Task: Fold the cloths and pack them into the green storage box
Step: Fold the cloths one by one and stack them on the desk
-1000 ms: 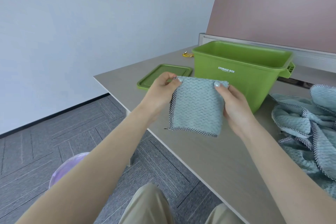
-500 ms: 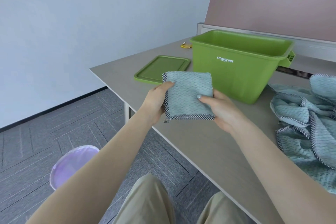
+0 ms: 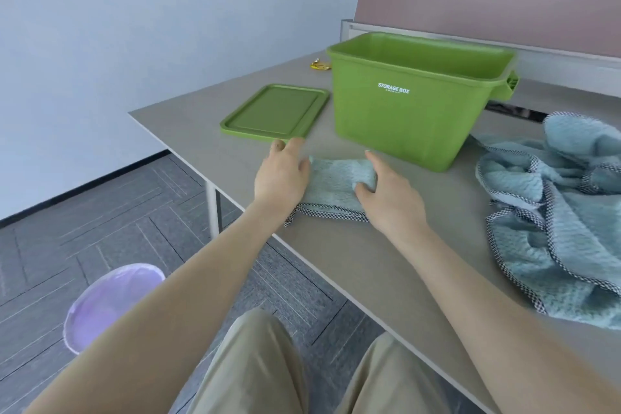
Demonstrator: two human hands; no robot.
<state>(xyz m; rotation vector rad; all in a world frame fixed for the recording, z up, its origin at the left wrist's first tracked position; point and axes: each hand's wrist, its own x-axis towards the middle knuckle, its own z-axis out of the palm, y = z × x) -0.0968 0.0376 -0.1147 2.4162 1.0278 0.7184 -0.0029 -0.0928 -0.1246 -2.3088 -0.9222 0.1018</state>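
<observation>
Both hands on folded blue cloth (image 3: 331, 186) just in front of green storage box (image 3: 410, 104): left hand (image 3: 280, 175) flat w/ fingers straight, right hand (image 3: 389, 195) pinching cloth's right end

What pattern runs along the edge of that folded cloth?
A small black-and-white check trim on the folded cloth, seen best in the head view.
</observation>
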